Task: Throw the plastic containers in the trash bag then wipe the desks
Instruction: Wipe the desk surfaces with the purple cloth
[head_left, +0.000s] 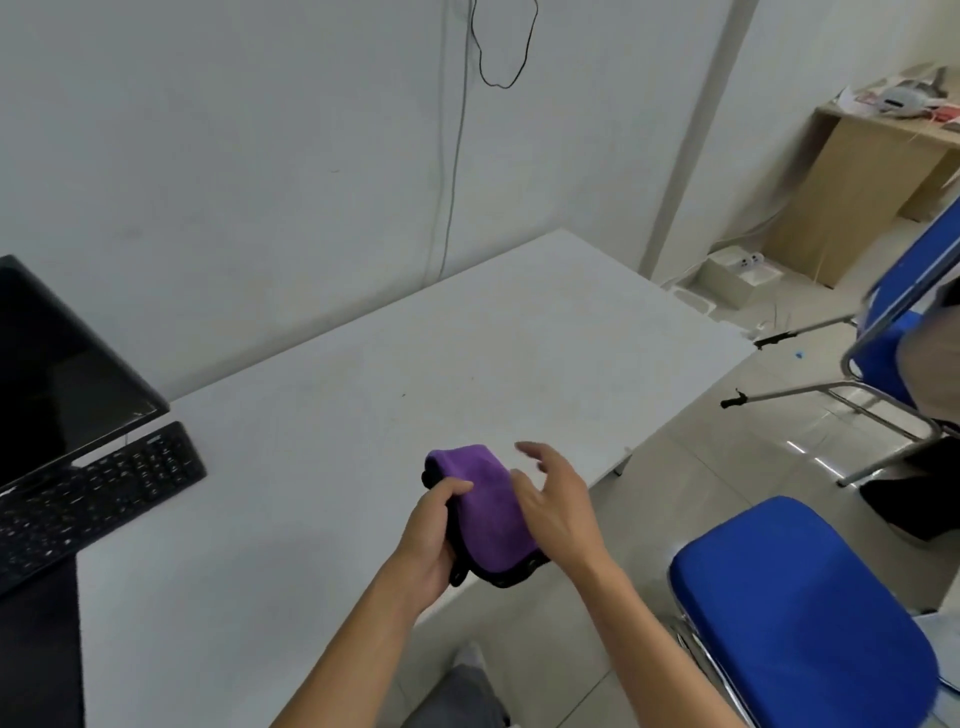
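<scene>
A purple cloth with a black edge (485, 506) is held just above the front edge of the white desk (415, 374). My left hand (434, 540) grips the cloth from the left, thumb on top. My right hand (556, 506) rests against the cloth's right side with its fingers spread and raised. No plastic container and no trash bag are in view.
A black monitor (57, 364) and a black keyboard (88, 499) sit at the desk's left end. A blue chair (800, 613) stands at the right by the desk, another blue chair (904, 322) behind it. A wooden shelf (862, 171) is in the far corner.
</scene>
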